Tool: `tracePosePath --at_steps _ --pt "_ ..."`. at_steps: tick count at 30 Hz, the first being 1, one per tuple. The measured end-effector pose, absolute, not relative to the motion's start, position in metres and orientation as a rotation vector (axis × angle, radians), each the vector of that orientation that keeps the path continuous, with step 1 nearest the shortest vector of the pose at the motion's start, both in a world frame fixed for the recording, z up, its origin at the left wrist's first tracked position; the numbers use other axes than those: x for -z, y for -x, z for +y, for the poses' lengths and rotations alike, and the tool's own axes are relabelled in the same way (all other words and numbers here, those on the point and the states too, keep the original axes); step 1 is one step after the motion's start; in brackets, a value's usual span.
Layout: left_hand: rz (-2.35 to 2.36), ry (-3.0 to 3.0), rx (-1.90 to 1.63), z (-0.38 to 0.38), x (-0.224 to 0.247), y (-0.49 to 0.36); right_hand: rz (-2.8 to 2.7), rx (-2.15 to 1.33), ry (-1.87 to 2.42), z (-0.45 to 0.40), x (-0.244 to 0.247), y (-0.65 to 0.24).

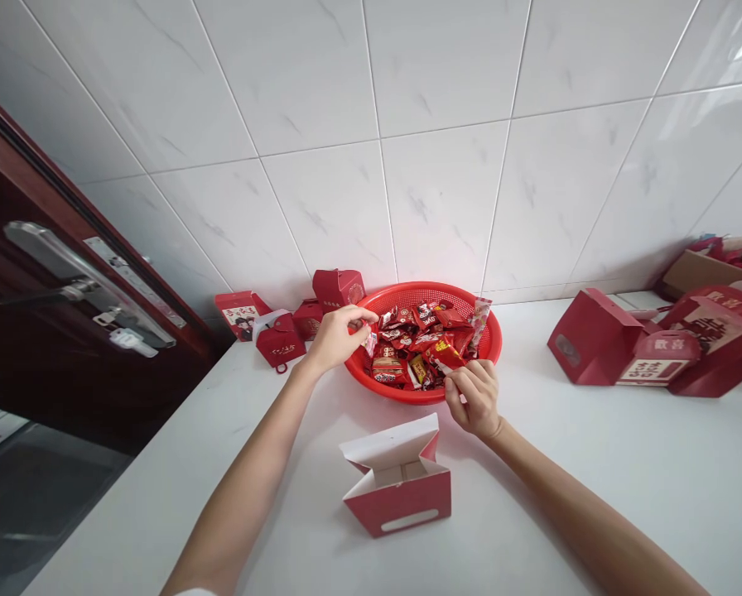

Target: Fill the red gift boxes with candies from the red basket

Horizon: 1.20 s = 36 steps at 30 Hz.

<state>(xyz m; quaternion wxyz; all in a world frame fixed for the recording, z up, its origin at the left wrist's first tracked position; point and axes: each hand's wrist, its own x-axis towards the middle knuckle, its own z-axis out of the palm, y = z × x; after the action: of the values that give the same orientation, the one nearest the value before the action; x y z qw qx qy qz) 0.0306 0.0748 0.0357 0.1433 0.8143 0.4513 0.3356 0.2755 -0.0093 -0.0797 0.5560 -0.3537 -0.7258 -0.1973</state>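
A red plastic basket [498,339] full of wrapped sweets [408,339] stands against the tiled wall. My left hand [339,339] is over its left rim, thumb and fingers pinched on a small pink-and-white wrapped candy [371,342]. At the front right rim, my right hand [475,399] has its fingers closed on the lower end of a red candy packet [445,353] with yellow lettering. In front of the basket, between my forearms, stands a red paper gift box [408,505]. Its top flaps are apart and the bare inner bottom shows.
Several small red boxes [281,338] stand left of the basket by the wall. To the right are larger red gift boxes [595,339] and a brown carton [700,277]. A dark wooden door [29,331] with a metal handle borders the white table [532,530] at left.
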Motion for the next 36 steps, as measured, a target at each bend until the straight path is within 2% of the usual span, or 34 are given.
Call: tracePosePath --at_steps 2,4,9,13,24,36 --pt "1.231 -2.319 -1.167 0.079 -0.030 -0.032 -1.703 0.467 0.836 -0.009 0.080 -0.275" --pt "1.233 -2.330 -1.215 0.084 -0.024 -0.034 -1.697 0.465 0.840 -0.009 0.080 -0.275" --pt "1.357 -2.494 -0.694 0.098 -0.010 -0.036 -1.698 0.457 0.843 -0.009 0.079 -0.275" --pt "1.309 -2.524 -0.435 0.107 -0.006 -0.038 -1.703 0.457 0.846 -0.010 0.079 -0.275" --pt "1.388 -2.470 0.053 0.115 -0.008 -0.053 -1.727 0.440 0.866 -0.011 0.078 -0.276" --pt "1.336 -2.448 0.328 0.108 -0.016 -0.054 -1.751 0.429 0.875 -0.012 0.076 -0.277"
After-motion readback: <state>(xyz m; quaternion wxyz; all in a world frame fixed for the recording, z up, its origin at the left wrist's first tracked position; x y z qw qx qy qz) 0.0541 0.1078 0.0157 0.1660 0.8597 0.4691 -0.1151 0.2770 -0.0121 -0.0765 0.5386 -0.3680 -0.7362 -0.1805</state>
